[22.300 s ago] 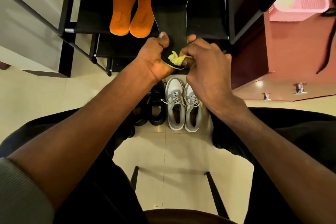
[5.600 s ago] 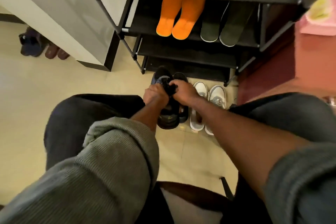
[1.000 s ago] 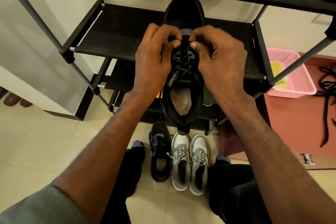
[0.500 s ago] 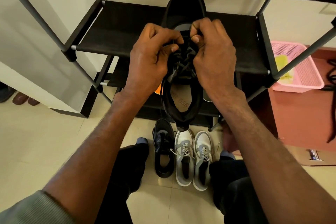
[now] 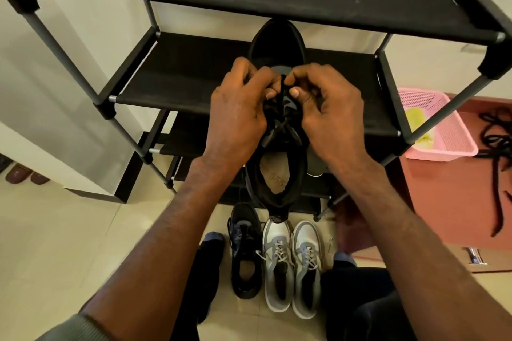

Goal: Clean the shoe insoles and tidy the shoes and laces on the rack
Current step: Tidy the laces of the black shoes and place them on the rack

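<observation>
A black shoe (image 5: 277, 47) lies on the middle shelf of the black shoe rack (image 5: 177, 75), its toe pointing toward the wall and its heel hanging out over the shelf's front edge. Both hands are bunched over its tongue: the left hand (image 5: 235, 113) curls in from the shoe's left side and the right hand (image 5: 329, 111) from its right, thumbs and fingertips of each pinching the black laces (image 5: 282, 108) where they cross. A tan insole (image 5: 274, 174) with printed digits shows inside the shoe's opening. On the floor in front of the rack, below the shoe's heel, stand a second black shoe (image 5: 245, 252) and, just right of it and side by side, a pair of grey-and-white sneakers (image 5: 293, 263) with white laces. To the right of the rack a pink basket (image 5: 440, 133) sits on a reddish surface, something yellow inside it, and further right of the basket lies a loose black lace (image 5: 498, 152). Left of the rack, by the wall, a pair of dark maroon slippers (image 5: 25, 176) rests on the floor
</observation>
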The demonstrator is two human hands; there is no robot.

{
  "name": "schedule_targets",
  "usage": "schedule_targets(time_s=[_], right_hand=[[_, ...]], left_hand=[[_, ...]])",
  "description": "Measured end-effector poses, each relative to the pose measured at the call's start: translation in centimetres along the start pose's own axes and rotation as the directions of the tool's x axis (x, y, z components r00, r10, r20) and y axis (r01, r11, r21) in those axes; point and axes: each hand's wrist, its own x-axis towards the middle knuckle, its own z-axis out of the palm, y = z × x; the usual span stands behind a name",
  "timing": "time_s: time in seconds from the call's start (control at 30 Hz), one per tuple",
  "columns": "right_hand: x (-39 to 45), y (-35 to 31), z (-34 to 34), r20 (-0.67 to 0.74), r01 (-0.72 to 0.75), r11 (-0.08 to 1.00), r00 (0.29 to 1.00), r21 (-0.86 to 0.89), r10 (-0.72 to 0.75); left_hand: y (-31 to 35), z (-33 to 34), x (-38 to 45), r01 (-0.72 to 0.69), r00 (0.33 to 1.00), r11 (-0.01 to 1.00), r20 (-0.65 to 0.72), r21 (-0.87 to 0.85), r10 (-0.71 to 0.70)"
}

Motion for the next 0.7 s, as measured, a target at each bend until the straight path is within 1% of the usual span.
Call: schedule_targets(time_s=[0.13,0.23,0.43,0.7], right_hand=[[-0.2,0.2,-0.1,0.002,0.068,0.998,0.998,-0.009,-0.068],[-0.2,0.2,-0.2,-0.014,0.076,0.997,0.997,-0.028,-0.076],[-0.2,-0.3,0.9,-0.052,0.028,0.989,0.998,-0.142,-0.035],[-0.3,-0.2,1.6,-0.066,-0.064,0.991,0.996,-0.114,0.057]], left_hand=[[0.0,0.0,0.1,0.021,1.0,0.996,-0.018,-0.085,-0.023],[0.0,-0.1,0.1,0.04,0.999,0.988,-0.027,-0.146,-0.045],[-0.3,-0.7,-0.5,0.072,0.997,0.983,-0.006,-0.171,-0.074],[-0.7,-1.1,-1.1,0.069,0.997,0.965,-0.017,-0.255,-0.076]])
